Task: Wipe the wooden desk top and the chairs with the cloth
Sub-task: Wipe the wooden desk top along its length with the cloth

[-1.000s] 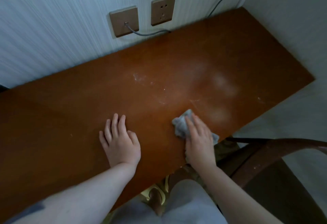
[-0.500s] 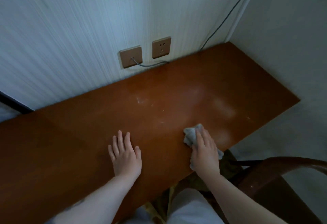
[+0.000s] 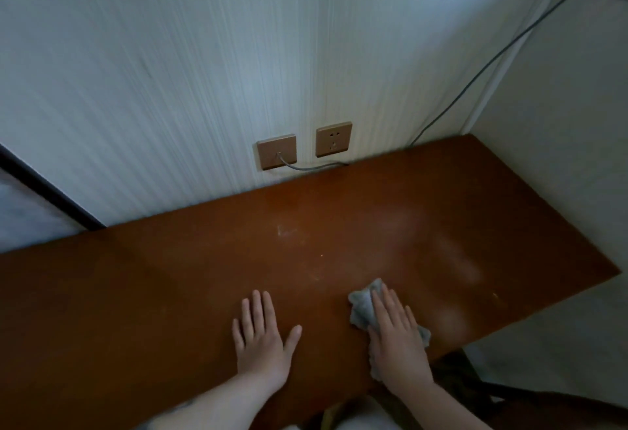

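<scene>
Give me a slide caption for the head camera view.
Right hand presses grey cloth on wooden desk; left hand flat.

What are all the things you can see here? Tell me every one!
desk: one, reddish-brown wood, along the wall, with pale dusty smears on its right half
cloth: one, grey, crumpled, on the desk near its front edge
sockets: two, tan, on the wall above the desk
cable: one, grey, plugged into the left socket
cord: one, dark, runs up the wall corner
chair: one, dark, partly seen at bottom right
left hand: one, flat on the desk, fingers spread
right hand: one, flat, pressing on the cloth
</scene>
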A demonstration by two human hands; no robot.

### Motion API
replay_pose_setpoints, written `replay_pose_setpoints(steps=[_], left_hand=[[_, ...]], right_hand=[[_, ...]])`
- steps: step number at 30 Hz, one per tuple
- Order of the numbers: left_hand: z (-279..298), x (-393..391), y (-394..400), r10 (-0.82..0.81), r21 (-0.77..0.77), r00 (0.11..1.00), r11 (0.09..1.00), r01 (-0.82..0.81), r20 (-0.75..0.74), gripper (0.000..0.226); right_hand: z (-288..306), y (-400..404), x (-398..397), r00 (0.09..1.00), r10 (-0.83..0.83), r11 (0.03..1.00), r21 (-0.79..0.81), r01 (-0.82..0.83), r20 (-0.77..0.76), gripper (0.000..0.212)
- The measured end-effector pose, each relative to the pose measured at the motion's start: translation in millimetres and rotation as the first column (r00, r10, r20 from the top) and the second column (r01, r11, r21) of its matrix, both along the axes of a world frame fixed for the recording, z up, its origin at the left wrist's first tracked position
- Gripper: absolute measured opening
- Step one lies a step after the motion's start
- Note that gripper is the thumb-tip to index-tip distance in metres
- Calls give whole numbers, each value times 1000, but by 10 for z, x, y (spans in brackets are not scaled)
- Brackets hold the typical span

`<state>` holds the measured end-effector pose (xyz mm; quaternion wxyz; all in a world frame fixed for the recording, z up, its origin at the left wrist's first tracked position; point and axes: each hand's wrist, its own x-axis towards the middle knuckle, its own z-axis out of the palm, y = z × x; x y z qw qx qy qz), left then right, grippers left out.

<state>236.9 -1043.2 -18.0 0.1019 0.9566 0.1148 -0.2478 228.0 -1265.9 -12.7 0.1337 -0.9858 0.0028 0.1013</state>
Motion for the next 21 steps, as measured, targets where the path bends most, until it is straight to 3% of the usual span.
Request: replay_pose_setpoints(steps=[3,5,8,11,13,16,17,19,21], left_hand=[[3,-47,-35,-1,10,999,1000,0,43,98],[-36,-56,-35,11,11,999,1000,-11,49,108],[-32,-48,-29,23,-16,999,1000,-22,31,108],[-6,-27,-10,6,-22,1000,1000,-6,6,108],[6,-12,16,0,-37,1000,999,0,-12,107],[31,15,68,0,-91,999,996,-3,-41,105],[47,16,91,-1,-116,999,993,-5,-46,103],[62,20,94,2,-155,998,988,-12,-68,101],[64,-4,98,36,-141,997,989,-45,-67,97]], right_hand=[[-22,18,181,970,-241,970,-16,242,39,61],[-58,121,377,968,-247,969,6,247,48,63],[-68,251,516,998,59,997,44,-60,21,63],[-27,162,448,924,380,923,85,-376,-39,62],[-109,16,418,860,510,860,-13,-510,15,57],[0,-148,506,897,443,897,-5,-443,-4,55],[15,-166,562,917,395,918,-41,-393,57,55],[12,-134,647,983,179,983,27,-180,32,58],[-9,67,705,995,64,997,-51,-60,78,59]])
